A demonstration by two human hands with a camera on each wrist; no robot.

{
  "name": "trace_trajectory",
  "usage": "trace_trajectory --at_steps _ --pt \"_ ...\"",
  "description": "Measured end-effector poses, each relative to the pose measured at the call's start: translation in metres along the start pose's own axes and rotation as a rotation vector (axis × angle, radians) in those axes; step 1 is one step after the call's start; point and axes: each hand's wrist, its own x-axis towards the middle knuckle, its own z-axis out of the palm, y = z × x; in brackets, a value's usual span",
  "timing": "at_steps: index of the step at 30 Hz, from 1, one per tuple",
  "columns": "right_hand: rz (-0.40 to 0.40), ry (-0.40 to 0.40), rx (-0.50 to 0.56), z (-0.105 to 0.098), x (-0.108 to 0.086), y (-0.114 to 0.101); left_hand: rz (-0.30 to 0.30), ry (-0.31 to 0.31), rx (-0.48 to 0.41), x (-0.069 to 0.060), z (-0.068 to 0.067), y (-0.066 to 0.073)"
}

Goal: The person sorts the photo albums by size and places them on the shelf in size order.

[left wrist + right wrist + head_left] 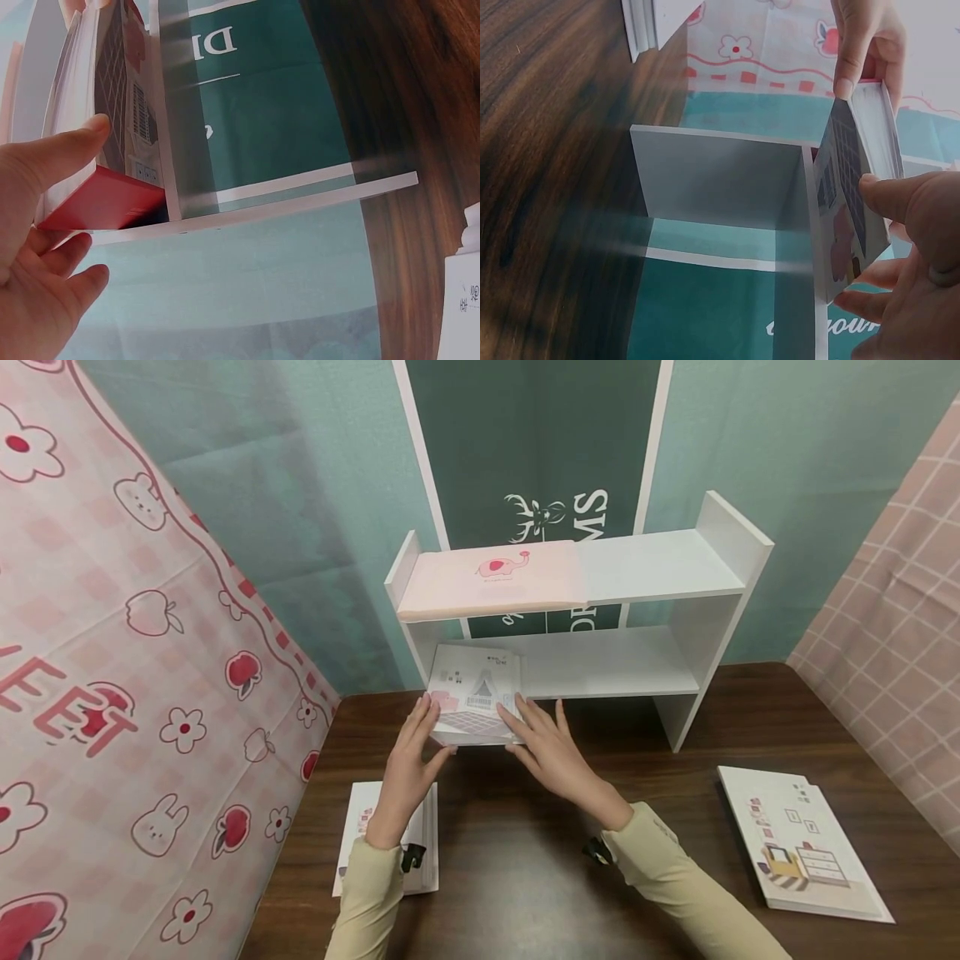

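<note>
A thick white book [476,681], or a small stack, lies at the left end of the lower board [615,664] of a white shelf, its near end jutting past the board's front edge. Its upper face shows a barcode and a tent drawing; a red cover side [105,199] appears in the left wrist view. My left hand [408,760] holds the left side, thumb at the front edge. On the opposite side, my right hand [555,756] holds it; in the right wrist view its thumb [889,195] touches the front edge. Some fingers are hidden behind the book.
A pink elephant-printed item [450,581] covers the left of the upper board [652,564]. White books [360,797] lie under my left forearm; another white stack [802,852] lies at the table's right. Printed curtains [180,652] hang around the wooden table [517,877].
</note>
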Motion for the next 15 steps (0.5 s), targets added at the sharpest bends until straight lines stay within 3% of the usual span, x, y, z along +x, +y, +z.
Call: trace_trajectory --at_steps 15 --pt "0.011 -0.014 0.001 0.0001 0.0030 -0.0002 0.011 0.017 0.005 0.0031 0.0039 -0.0028"
